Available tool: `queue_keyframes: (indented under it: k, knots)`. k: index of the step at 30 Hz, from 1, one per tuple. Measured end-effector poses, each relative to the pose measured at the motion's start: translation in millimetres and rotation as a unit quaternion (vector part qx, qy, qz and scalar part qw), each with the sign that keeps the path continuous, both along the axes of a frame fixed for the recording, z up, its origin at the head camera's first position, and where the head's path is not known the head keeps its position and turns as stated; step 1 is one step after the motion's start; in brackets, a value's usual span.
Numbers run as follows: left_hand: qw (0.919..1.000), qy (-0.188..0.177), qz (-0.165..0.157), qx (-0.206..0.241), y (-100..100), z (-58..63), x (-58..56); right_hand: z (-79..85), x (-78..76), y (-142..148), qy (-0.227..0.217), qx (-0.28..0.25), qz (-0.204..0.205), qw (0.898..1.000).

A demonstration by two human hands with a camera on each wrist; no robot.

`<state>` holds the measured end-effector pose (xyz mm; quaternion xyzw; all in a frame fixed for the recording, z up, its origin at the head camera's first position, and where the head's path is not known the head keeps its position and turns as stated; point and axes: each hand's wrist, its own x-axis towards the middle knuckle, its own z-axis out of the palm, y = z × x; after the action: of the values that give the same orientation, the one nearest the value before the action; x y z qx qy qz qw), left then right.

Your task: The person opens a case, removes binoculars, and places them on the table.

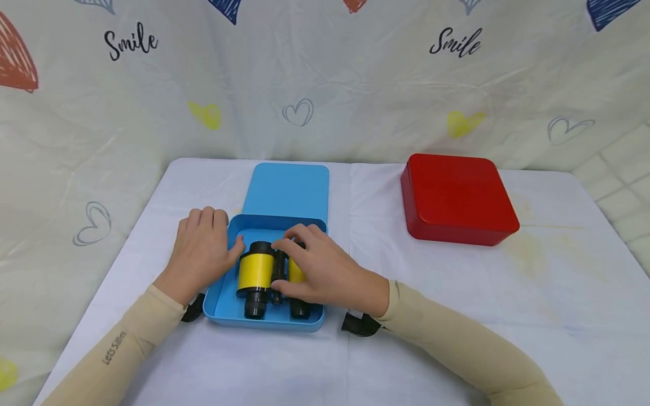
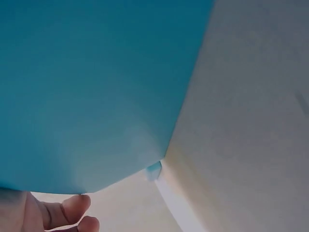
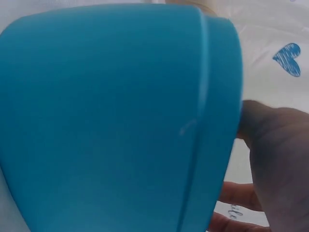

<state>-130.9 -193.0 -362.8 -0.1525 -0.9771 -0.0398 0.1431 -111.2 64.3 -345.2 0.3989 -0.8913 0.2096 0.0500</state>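
In the head view, yellow-and-black binoculars (image 1: 255, 270) lie inside an open light-blue box (image 1: 264, 325), eyepieces toward the near side. The right hand (image 1: 325, 265) grips the binoculars across their right barrel, with thumb and fingertips near the centre hinge. At the box's left wall, the left hand (image 1: 203, 254) holds the rim, its thumb over the inner side and the fingers outside. The blue lid (image 1: 286, 189) lies flat behind the box. Both wrist views are mostly filled by the blue box's outside (image 2: 87, 96), with parts of the fingers showing at its edge.
A closed red box (image 1: 459, 197) stands at the back right of the white-covered table (image 1: 431, 338). Behind the table hangs a printed curtain (image 1: 355, 73) with hearts and lettering. A black wrist-camera mount (image 1: 360, 325) sits under the right wrist, just right of the blue box.
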Motion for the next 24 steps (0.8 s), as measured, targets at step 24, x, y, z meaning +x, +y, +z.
queue_keyframes:
  k: [24]
  knots:
    - [0.9983, 0.048, -0.024, -0.020, -2, -5.8, 2.3, -11.6, 6.2, -4, 0.048, 0.060, -0.009, 0.997]
